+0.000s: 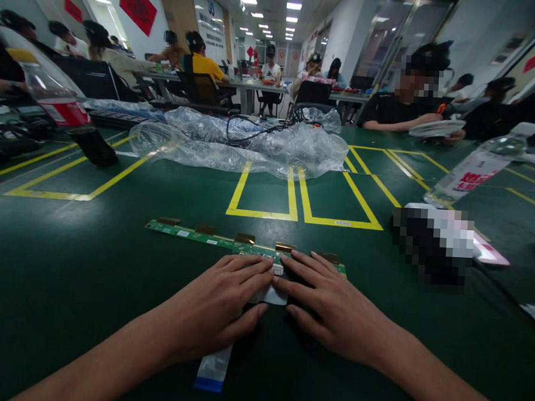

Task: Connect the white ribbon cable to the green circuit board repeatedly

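A long, narrow green circuit board lies slightly slanted on the dark green table, with several amber-brown tabs along its far edge. My left hand rests by the board's middle, fingers stretched out beside a white connector. My right hand lies over the board's right part with its fingers apart, the fingertips close to the same connector. A flat ribbon cable with a blue end emerges below my left hand. Part of the cable and the board's right portion are hidden under my hands.
Clear plastic wrap and black wires lie across the far side. A bottle with a red label stands left, another bottle right, near a blurred dark object. Yellow tape marks the table. A person sits opposite.
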The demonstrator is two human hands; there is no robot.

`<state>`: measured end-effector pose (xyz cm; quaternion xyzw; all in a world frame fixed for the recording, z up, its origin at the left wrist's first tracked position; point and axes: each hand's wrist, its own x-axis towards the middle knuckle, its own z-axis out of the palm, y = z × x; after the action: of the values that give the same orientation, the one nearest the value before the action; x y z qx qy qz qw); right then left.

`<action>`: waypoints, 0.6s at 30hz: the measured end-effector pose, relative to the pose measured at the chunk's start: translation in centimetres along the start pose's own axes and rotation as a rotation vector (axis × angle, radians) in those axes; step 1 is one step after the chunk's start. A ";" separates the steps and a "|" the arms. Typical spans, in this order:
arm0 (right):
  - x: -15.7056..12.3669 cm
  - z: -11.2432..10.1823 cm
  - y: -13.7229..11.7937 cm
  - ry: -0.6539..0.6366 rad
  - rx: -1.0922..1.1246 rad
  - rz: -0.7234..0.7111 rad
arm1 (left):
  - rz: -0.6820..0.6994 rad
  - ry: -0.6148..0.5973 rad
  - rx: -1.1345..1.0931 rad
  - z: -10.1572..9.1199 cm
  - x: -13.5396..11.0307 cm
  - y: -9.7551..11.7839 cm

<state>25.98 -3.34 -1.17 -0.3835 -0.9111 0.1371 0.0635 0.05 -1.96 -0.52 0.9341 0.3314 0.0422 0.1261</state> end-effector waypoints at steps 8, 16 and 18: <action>0.0 -0.3 0.0 -0.019 -0.011 0.001 | 0.038 0.030 -0.096 -0.5 -0.7 -2.6; 0.0 -0.2 0.2 -0.013 -0.009 -0.004 | 0.005 -0.050 -0.084 -1.4 -1.1 -3.6; -0.1 -0.2 0.3 -0.013 -0.006 -0.004 | 0.008 -0.068 -0.081 -1.5 -1.1 -3.7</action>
<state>26.24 -3.17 -1.10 -0.3811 -0.9126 0.1368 0.0570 -3.27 0.45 0.00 0.9305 0.3210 0.0245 0.1748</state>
